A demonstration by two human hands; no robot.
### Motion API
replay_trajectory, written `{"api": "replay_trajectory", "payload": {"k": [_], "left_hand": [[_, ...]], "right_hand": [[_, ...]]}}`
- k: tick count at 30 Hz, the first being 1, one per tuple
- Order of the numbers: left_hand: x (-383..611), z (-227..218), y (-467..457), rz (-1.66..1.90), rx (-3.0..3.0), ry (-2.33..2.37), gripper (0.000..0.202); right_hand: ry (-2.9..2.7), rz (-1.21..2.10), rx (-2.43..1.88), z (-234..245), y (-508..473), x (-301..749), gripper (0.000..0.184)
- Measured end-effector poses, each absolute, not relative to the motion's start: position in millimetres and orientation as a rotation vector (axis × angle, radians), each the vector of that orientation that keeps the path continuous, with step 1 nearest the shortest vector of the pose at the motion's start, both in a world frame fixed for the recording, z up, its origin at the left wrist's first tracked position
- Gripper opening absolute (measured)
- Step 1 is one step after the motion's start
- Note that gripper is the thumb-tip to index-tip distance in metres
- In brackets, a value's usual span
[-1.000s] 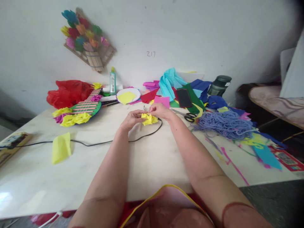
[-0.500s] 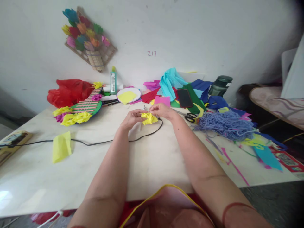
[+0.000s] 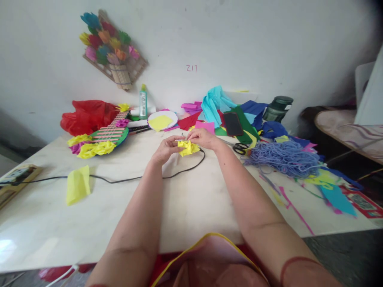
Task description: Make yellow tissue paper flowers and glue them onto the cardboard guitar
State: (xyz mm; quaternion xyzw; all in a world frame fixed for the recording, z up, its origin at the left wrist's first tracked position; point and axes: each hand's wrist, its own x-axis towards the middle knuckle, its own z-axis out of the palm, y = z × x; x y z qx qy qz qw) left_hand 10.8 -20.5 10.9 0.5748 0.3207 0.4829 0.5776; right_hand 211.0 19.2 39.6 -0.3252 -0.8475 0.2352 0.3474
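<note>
Both hands meet over the middle of the surface. The left hand and the right hand each pinch the yellow crumpled paper between thumb and fingertips, holding it just above the top. A thin stick may run through the paper, though the view is too small to be sure.

The paper looks thin, so a hard tug from either side could tear it. The black cord loops right under the hands, and a wrist dragging back could snag it and pull along whatever sits at its far end. The scissors and the purple yarn lie near the right forearm, where a sweeping elbow could catch them.

Bare surface opens toward the person and to the left, apart from a loose yellow sheet. The far side and the right are crowded with coloured scraps, and the near edge runs under the forearms.
</note>
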Motion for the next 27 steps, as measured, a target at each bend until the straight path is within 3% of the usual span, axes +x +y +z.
{"api": "replay_trajectory", "payload": {"k": [9, 14, 27], "left_hand": [[10.0, 14.5, -21.8, 1.114, 1.231, 0.772, 0.059], [11.1, 14.2, -20.0, 1.109, 1.156, 0.761, 0.049], [15.1, 16.5, -22.8, 1.206, 1.165, 0.795, 0.047]], "right_hand": [[-2.272, 0.377, -0.81, 49.2, 8.5, 204.6, 0.022], [-2.328, 0.192, -0.847, 53.8, 2.7, 200.6, 0.023], [-2.473, -0.088, -1.35, 70.2, -18.3, 199.4, 0.029]]}}
